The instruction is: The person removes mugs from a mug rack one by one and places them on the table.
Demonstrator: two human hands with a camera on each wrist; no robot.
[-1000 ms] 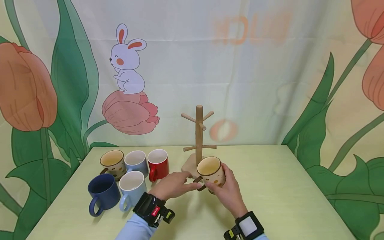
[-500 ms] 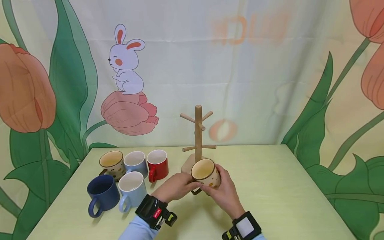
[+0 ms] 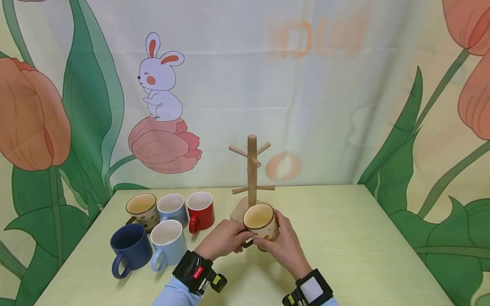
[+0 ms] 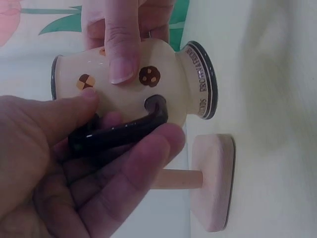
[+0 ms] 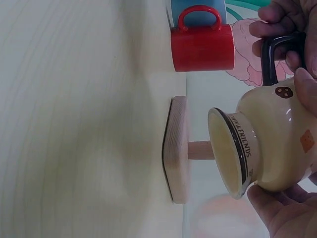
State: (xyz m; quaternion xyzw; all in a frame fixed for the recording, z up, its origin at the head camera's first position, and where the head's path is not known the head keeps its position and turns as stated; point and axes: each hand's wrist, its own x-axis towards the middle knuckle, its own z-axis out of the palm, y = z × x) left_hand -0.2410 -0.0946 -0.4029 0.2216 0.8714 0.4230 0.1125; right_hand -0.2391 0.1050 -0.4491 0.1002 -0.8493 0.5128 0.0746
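Both hands hold a cream mug (image 3: 265,230) with cookie prints and a dark rim, just in front of a wooden mug tree (image 3: 252,174). My left hand (image 3: 223,240) pinches its dark brown handle (image 4: 119,135), thumb on one side and fingers curled behind. The right hand (image 3: 288,245) grips the mug's body from the right, its thumb pressing on the front. The mug is off the table, its opening tilted toward the head camera. In the right wrist view, the mug's flared foot (image 5: 232,153) faces the tabletop side, near the tree's base (image 5: 176,148).
At left stand a second cream mug (image 3: 144,214), a dark blue mug (image 3: 134,250), two light blue mugs (image 3: 172,246) and a red mug (image 3: 203,214). The tree's bare pegs (image 3: 239,150) stick out at two heights. A printed curtain (image 3: 321,106) hangs behind the table (image 3: 352,246).
The mug has moved slightly left in the right hand. My left hand, at first just touching near the handle, now has its fingers curled around it.
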